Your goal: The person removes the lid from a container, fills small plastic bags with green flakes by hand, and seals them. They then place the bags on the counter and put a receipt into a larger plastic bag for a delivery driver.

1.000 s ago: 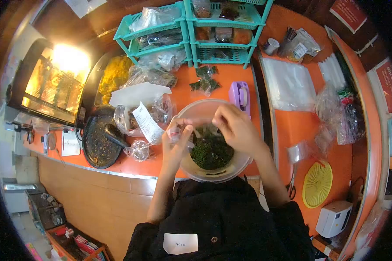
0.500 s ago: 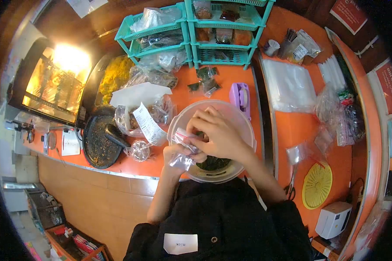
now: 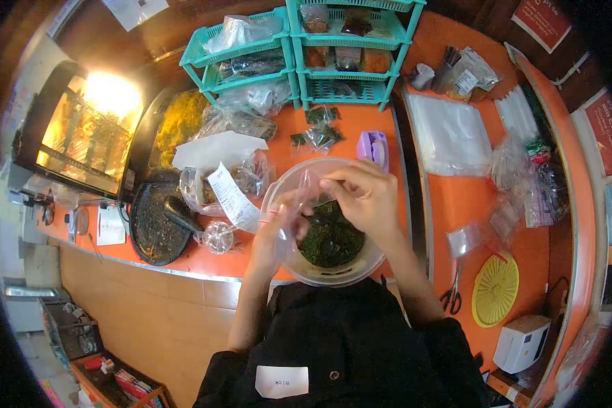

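A small clear zip bag [image 3: 292, 231] with a red strip is held over a translucent round tub [image 3: 279, 187]. My left hand [image 3: 268, 239] grips the bag at the tub's left side, its fingers partly hidden behind the plastic. Over the tub's right side, my right hand [image 3: 369, 204] is closed, thumb and fingertips pinching the bag's upper edge. Dark green chopped dried leaf [image 3: 330, 241] lies in the bottom of the tub. Just beyond the rim stands a purple tape dispenser [image 3: 372, 148].
Left of the tub are a stone mortar [image 3: 146, 231] with its pestle [image 3: 181, 213] and a paper receipt [image 3: 232, 197]. Teal shelves [image 3: 347, 71] stand behind. Small filled packets [image 3: 319, 129] lie before them. Scissors [image 3: 452, 296] and a yellow lid [image 3: 494, 291] are at right.
My right hand has moved right and apart from my left. The bag, bunched up before, is now spread between both hands. More of the green leaf shows.
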Action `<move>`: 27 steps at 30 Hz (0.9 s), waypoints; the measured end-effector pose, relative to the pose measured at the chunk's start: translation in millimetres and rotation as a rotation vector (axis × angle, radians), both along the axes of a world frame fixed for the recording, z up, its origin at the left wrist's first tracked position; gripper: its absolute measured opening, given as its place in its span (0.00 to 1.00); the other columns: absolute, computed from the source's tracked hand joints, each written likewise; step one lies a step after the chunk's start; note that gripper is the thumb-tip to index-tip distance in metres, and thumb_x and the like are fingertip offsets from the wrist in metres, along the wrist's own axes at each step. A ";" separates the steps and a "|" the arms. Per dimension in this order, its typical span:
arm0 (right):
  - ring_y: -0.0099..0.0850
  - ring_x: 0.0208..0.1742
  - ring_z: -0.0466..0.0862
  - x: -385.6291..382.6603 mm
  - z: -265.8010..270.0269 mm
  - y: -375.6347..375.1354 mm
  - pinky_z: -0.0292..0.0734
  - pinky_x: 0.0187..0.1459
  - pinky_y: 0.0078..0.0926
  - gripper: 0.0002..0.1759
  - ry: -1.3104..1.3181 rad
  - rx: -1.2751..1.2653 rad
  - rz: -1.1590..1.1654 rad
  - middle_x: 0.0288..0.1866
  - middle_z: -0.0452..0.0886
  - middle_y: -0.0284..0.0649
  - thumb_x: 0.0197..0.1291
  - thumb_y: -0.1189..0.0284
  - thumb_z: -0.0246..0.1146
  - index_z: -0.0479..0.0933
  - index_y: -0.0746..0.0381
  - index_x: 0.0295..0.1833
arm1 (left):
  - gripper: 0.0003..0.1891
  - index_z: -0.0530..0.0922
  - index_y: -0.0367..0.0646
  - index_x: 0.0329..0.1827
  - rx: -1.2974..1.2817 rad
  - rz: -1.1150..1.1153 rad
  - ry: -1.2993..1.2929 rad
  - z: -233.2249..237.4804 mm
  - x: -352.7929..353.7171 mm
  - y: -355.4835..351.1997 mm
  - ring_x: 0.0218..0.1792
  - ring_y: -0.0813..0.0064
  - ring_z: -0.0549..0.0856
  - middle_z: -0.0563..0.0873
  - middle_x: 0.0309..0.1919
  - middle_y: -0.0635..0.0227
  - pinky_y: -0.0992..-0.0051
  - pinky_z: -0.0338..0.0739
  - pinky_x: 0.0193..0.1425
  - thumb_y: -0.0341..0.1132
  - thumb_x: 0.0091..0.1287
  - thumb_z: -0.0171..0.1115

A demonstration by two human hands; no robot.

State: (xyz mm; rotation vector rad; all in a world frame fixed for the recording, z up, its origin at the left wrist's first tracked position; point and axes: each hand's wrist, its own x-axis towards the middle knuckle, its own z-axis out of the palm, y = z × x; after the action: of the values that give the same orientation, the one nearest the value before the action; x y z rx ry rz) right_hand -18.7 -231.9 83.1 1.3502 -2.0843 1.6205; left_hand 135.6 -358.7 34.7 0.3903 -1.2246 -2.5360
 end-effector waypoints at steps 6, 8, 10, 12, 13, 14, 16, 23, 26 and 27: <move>0.48 0.37 0.84 0.0 -9.8 14.2 0.79 0.39 0.40 0.05 -0.073 0.342 -0.007 0.37 0.84 0.45 0.57 0.75 0.70 0.81 0.64 0.36 | 0.10 0.81 0.39 0.53 -0.719 0.427 -0.208 9.8 0.1 -4.6 0.42 0.79 0.79 0.82 0.42 0.68 0.76 0.73 0.49 0.32 0.74 0.59; 0.39 0.30 0.81 7.6 -14.4 12.5 0.75 0.34 0.36 0.04 -0.006 0.323 0.034 0.33 0.80 0.44 0.59 0.78 0.70 0.82 0.64 0.38 | 0.08 0.81 0.39 0.51 -1.023 0.409 -0.251 19.5 -10.4 4.9 0.43 0.76 0.81 0.84 0.42 0.65 0.75 0.75 0.51 0.31 0.74 0.59; 0.34 0.28 0.80 13.8 -15.0 12.1 0.74 0.32 0.33 0.03 -0.041 0.301 0.109 0.30 0.79 0.42 0.60 0.79 0.69 0.81 0.65 0.39 | 0.05 0.82 0.39 0.46 -1.023 0.372 -0.204 11.6 -18.4 5.4 0.36 0.82 0.78 0.82 0.35 0.69 0.78 0.72 0.42 0.30 0.72 0.64; 0.33 0.29 0.81 15.3 -13.2 14.2 0.74 0.34 0.33 0.03 -0.178 0.276 0.207 0.30 0.79 0.41 0.60 0.80 0.68 0.80 0.65 0.39 | 0.04 0.82 0.39 0.43 -1.081 0.346 -0.135 0.3 -24.4 0.0 0.32 0.83 0.76 0.81 0.30 0.70 0.78 0.71 0.38 0.30 0.71 0.66; 0.31 0.30 0.81 13.5 -14.0 16.0 0.74 0.34 0.31 0.03 -0.267 0.297 0.258 0.30 0.79 0.39 0.61 0.80 0.68 0.80 0.66 0.39 | 0.05 0.82 0.38 0.43 -1.140 0.338 -0.090 -5.0 -25.1 -7.2 0.32 0.82 0.76 0.80 0.29 0.69 0.78 0.71 0.38 0.30 0.71 0.66; 0.28 0.30 0.80 11.5 -17.0 19.2 0.74 0.34 0.30 0.03 -0.359 0.317 0.309 0.30 0.79 0.38 0.61 0.80 0.68 0.80 0.66 0.38 | 0.05 0.82 0.38 0.42 -1.197 0.328 -0.046 -8.2 -25.4 -10.3 0.31 0.80 0.76 0.80 0.28 0.67 0.77 0.71 0.38 0.31 0.72 0.66; 0.24 0.31 0.79 10.0 -23.2 24.0 0.74 0.34 0.27 0.03 -0.469 0.348 0.377 0.29 0.79 0.35 0.62 0.80 0.68 0.79 0.66 0.38 | 0.05 0.82 0.38 0.42 -1.176 0.290 -0.056 -8.1 -25.7 -8.8 0.34 0.70 0.78 0.81 0.31 0.65 0.70 0.72 0.39 0.30 0.69 0.67; 0.18 0.27 0.74 17.3 -25.3 25.5 0.70 0.31 0.21 0.07 -0.476 0.301 0.322 0.25 0.77 0.30 0.61 0.78 0.71 0.79 0.64 0.36 | 0.08 0.81 0.36 0.34 -1.181 0.414 -0.109 17.9 -30.0 17.4 0.31 0.68 0.81 0.85 0.33 0.62 0.68 0.74 0.37 0.32 0.70 0.66; 0.21 0.29 0.77 17.3 -24.2 27.5 0.72 0.33 0.25 0.06 -0.434 0.365 0.311 0.28 0.79 0.34 0.63 0.77 0.69 0.78 0.66 0.37 | 0.09 0.81 0.36 0.34 -1.122 0.024 -0.219 13.8 -20.4 16.7 0.27 0.68 0.80 0.83 0.27 0.60 0.69 0.74 0.36 0.33 0.71 0.65; 0.22 0.30 0.78 15.8 -23.3 28.6 0.72 0.34 0.26 0.06 -0.430 0.411 0.314 0.30 0.80 0.37 0.65 0.77 0.68 0.78 0.67 0.37 | 0.10 0.81 0.36 0.34 -1.085 0.006 -0.207 12.7 -18.6 15.7 0.27 0.68 0.80 0.83 0.25 0.60 0.69 0.74 0.36 0.33 0.72 0.65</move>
State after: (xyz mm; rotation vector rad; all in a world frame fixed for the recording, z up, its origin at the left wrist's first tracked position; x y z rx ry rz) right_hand -2.9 -203.3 59.8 1.6398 -2.6869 1.7999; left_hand 117.0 -343.0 47.4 0.3632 -2.3790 -1.4815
